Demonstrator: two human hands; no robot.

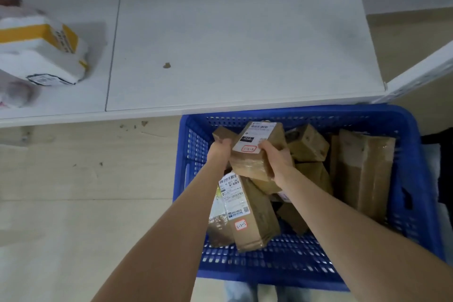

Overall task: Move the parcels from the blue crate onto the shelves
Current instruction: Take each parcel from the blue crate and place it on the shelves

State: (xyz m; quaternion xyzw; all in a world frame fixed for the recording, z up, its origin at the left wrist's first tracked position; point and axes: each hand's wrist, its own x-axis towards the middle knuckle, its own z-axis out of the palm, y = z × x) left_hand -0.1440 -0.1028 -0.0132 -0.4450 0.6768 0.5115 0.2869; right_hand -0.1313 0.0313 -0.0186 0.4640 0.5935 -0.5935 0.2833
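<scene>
A blue perforated crate (pixel 414 203) stands on the floor, holding several brown cardboard parcels. My right hand (pixel 277 158) grips a taped brown parcel with a white label (pixel 255 144), tilted above the pile. My left hand (pixel 219 152) holds the near end of a smaller brown parcel (pixel 223 133) just left of it. Below my hands lies a long labelled parcel (pixel 250 213). A tall parcel (pixel 365 171) leans at the crate's right side. The white shelf (pixel 232 39) runs just beyond the crate.
On the shelf's left end lie white bagged parcels (pixel 41 51), one with yellow tape. A seam (pixel 114 41) divides the shelf boards. A white shelf post (pixel 416 76) slants at the right. Beige floor tiles spread to the crate's left.
</scene>
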